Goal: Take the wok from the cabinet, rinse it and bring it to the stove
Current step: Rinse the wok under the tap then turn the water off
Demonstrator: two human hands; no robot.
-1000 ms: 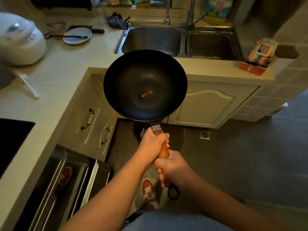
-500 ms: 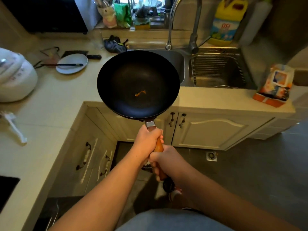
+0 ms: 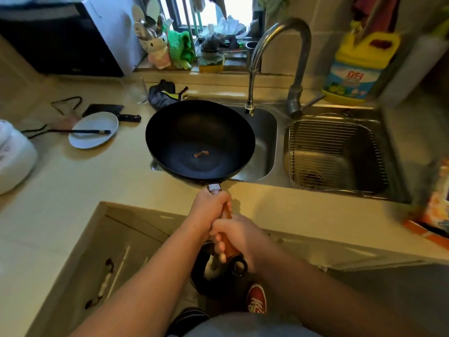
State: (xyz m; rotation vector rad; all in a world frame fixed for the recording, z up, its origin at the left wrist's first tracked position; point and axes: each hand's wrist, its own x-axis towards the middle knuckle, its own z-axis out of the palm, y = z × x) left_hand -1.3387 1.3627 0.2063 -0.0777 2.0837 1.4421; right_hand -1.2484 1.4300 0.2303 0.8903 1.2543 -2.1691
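The black wok (image 3: 200, 139) hangs level in the air over the left basin of the steel sink (image 3: 266, 132), its bowl covering most of that basin and its near rim reaching over the table (image 3: 73, 190) edge in front of the sink. A small orange scrap (image 3: 201, 153) lies in the bottom of the wok. Both hands hold the wok's wooden handle (image 3: 227, 212), which points back from the sink toward the person: the left hand (image 3: 211, 206) has its grip clenched around the handle just behind the metal collar, and the right hand (image 3: 239, 239) has its grip clenched around the handle further back, touching the left hand. The black hanging loop (image 3: 239, 267) at the handle's end shows below the right hand.

The curved faucet (image 3: 274, 59) rises behind the sink, its spout ending above the left basin just beyond the wok's far right rim, apart from it. The right basin holds a wire rack (image 3: 337, 152). A yellow detergent jug (image 3: 354, 69) stands behind the right basin. Left of the sink on the table lie a white plate (image 3: 93, 130) with chopsticks (image 3: 90, 131) across it, a cleaver (image 3: 109, 111) just behind the plate, and a dark cloth (image 3: 162, 93) near the wok's far rim. A white rice cooker (image 3: 13, 156) sits at the far left edge of the view
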